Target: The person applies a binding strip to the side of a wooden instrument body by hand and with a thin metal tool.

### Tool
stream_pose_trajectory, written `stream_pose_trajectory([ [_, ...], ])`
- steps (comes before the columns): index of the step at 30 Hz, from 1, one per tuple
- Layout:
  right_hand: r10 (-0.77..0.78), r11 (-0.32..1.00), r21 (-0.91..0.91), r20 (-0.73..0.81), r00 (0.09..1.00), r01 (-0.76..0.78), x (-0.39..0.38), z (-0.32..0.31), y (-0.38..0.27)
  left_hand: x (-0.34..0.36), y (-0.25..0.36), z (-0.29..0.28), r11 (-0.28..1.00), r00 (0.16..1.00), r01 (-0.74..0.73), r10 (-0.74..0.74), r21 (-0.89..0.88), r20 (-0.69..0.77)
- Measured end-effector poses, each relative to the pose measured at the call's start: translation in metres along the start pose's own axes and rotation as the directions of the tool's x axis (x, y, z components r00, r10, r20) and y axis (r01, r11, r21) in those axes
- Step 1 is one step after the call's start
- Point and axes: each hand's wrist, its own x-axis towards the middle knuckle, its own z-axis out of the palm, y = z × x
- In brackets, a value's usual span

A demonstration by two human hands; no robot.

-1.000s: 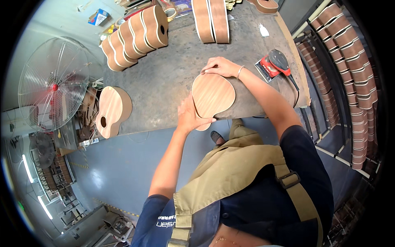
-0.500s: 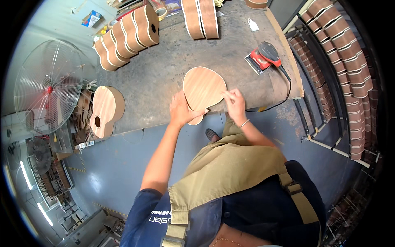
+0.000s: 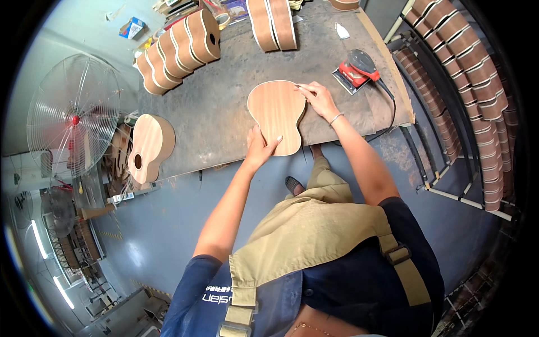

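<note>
A small ukulele-like wooden body (image 3: 273,109) lies at the bench's front edge, its plain flat face up and a pale border around the rim. Its narrow end reaches to the bench edge. My left hand (image 3: 260,147) grips it near that end, thumb on the face and fingers at the left side. At the upper right of the wide end, my right hand (image 3: 320,102) has its fingers pinched together against the rim. Whatever is between those fingertips is too small to make out.
A red and black sander (image 3: 357,70) with a cord rests right on the workbench (image 3: 208,118). One body with a sound hole (image 3: 150,147) stands at the left edge. Rows of bodies (image 3: 179,50) stand behind. A large fan (image 3: 74,119) is left; a loaded rack (image 3: 477,95) is right.
The wooden body has turned, its narrow end swinging to the right. My right hand has moved up along the rim from the waist to the wide end. My left hand has shifted slightly right.
</note>
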Motion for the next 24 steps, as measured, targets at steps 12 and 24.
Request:
stream_pose_trajectory([
  [12,0.004,0.995,0.098,0.043,0.999,-0.008,-0.115,0.041,-0.021,0.006,-0.003,0.001,0.998,0.995,0.064,-0.064,-0.001,0.076],
  [24,0.044,0.958,0.26,0.292,0.955,-0.123,-0.189,0.044,-0.036,-0.009,-0.009,0.015,0.993,0.984,0.016,-0.036,-0.115,-0.175],
])
